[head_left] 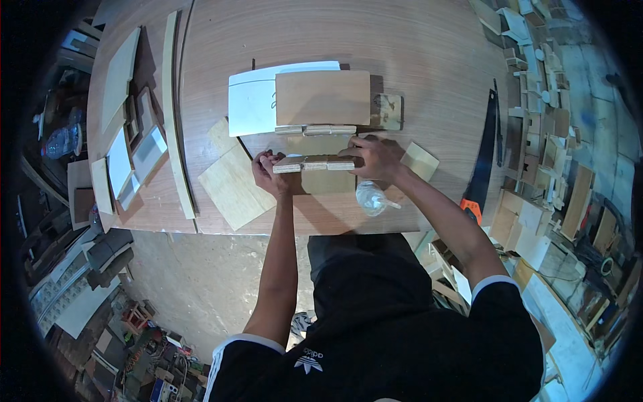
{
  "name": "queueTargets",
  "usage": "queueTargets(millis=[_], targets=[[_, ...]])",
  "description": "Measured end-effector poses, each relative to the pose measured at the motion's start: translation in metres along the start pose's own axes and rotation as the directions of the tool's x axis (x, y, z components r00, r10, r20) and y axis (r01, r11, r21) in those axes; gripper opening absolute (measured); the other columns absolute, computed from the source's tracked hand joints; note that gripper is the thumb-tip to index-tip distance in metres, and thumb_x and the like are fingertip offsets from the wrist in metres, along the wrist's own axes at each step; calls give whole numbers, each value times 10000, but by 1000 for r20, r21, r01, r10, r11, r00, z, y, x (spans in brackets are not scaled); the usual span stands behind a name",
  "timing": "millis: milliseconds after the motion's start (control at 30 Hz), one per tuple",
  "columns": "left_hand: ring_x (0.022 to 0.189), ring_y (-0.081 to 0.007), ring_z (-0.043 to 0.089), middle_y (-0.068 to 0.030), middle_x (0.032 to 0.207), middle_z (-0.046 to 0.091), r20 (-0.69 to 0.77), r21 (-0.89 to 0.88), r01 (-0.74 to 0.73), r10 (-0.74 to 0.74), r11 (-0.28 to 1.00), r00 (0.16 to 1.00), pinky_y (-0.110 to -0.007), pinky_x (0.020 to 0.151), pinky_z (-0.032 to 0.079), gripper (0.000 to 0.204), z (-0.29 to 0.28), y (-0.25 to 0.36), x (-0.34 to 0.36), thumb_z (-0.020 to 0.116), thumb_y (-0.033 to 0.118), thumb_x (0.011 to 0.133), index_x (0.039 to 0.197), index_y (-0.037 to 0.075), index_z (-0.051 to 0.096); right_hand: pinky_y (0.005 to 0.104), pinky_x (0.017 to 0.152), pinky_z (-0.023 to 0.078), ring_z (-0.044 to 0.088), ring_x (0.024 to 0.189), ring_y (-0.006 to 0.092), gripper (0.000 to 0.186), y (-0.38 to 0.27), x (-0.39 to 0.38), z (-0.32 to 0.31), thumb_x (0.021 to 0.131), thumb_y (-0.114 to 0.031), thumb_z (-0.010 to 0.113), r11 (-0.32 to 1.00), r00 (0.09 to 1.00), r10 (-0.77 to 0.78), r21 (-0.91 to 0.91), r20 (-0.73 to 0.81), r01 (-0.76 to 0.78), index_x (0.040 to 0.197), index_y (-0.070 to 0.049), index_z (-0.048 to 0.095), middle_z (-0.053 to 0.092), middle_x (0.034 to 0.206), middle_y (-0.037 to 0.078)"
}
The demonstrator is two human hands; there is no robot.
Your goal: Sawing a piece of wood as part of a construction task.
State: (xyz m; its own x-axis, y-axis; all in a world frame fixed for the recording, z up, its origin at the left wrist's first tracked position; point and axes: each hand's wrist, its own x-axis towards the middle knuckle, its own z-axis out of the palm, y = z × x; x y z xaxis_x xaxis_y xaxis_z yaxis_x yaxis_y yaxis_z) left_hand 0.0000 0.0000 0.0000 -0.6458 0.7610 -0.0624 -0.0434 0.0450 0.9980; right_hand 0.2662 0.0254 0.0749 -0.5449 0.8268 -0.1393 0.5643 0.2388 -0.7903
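My left hand point(270, 172) and my right hand point(375, 161) grip opposite ends of a short layered wooden piece point(313, 165), made of several blocks with pale edges. Just beyond it lies a brown board point(322, 97) with a similar row of pale blocks point(325, 130) along its near edge, beside a white sheet point(251, 104). A small stained block point(388, 111) is at its right. Near my right hand are a clear plastic bag point(372, 198) with a pale stick and a light plywood square point(419, 161). Plywood sheets point(236, 187) lie left of my left hand.
A long wooden strip point(175, 114) and loose panels point(118, 80) lie on the left of the table point(335, 33). A handsaw point(482, 154) with an orange handle lies at the right. Wood offcuts point(549, 134) crowd the right side; tools and scrap point(154, 355) cover the lower-left floor.
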Motion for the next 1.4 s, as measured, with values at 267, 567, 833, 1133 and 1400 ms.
queueTargets(millis=[267, 567, 833, 1133, 1400], targets=[[699, -136, 583, -113, 826, 626, 24, 10, -11, 11, 1000, 1000, -267, 689, 487, 314, 3, -1, 7, 512, 242, 971, 1037, -61, 562, 369, 728, 542, 651, 787, 251, 388, 2, 16, 9, 666, -189, 718, 988, 985, -146, -57, -88, 141, 1046, -111, 709, 628, 931, 63], [741, -145, 592, -101, 834, 625, 41, 128, -59, 55, 990, 998, -305, 713, 522, 334, 12, 8, -1, 522, 278, 968, 1026, -48, 562, 374, 698, 556, 668, 737, 261, 364, 10, 13, 14, 682, -162, 710, 976, 973, -200, -108, -118, 188, 1042, -114, 717, 651, 1051, 59], [757, -155, 605, -137, 934, 619, 46, 149, -55, 49, 987, 998, -266, 667, 500, 322, 2, 5, 3, 514, 245, 969, 1032, -69, 551, 361, 736, 565, 673, 791, 280, 439, 0, 16, 13, 642, -54, 653, 999, 999, -47, 14, -19, 47, 1069, -140, 711, 628, 1195, 65], [751, -148, 583, -110, 872, 615, 40, 178, -70, 64, 982, 997, -281, 695, 484, 330, 5, 9, 2, 531, 274, 960, 1024, -48, 567, 326, 717, 559, 644, 876, 246, 451, 15, 15, 19, 723, -89, 671, 999, 998, -50, 5, 27, 49, 1167, -169, 663, 602, 1228, 51], [730, -133, 560, -98, 839, 600, 54, 183, -105, 97, 978, 994, -257, 669, 464, 317, 3, 9, 2, 534, 259, 956, 1014, -51, 567, 421, 704, 546, 632, 828, 384, 543, 5, 17, 19, 612, -33, 611, 980, 997, 56, 195, -51, -46, 1151, -103, 627, 654, 909, 195]])
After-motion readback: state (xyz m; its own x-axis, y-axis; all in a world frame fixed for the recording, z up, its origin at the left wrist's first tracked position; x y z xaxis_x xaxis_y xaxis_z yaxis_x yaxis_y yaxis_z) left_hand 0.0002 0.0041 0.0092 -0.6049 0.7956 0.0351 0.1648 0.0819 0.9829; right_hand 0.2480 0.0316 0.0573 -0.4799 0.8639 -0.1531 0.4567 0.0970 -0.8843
